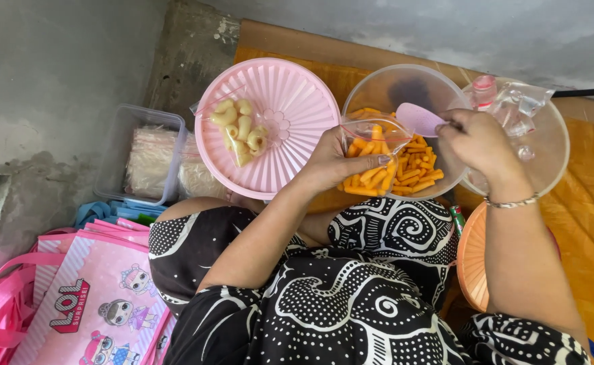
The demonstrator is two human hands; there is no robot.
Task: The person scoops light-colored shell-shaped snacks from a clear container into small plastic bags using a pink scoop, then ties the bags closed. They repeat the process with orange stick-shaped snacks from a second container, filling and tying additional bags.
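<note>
While the left hand [341, 162] pinches a small clear bag [372, 135] open, the right hand [476, 138] grips a pink scoop [420, 119].

Both hands are over the clear bowl [405, 88] of orange snack sticks [415, 172]. That thin, floppy bag looks light and slippery, so its rim seems the best place to hold. Left of them, a filled bag [239, 128] lies on a pink lid [290, 101].

A ribbed pink lid [290, 108] at eleven o'clock carries a clear bag of pale elbow snacks [241, 130]. At nine o'clock stands a clear plastic box [141, 159] of folded bags. Pink cartoon gift bags [87, 297] lie at seven o'clock, an orange lid [474, 260] at four.
</note>
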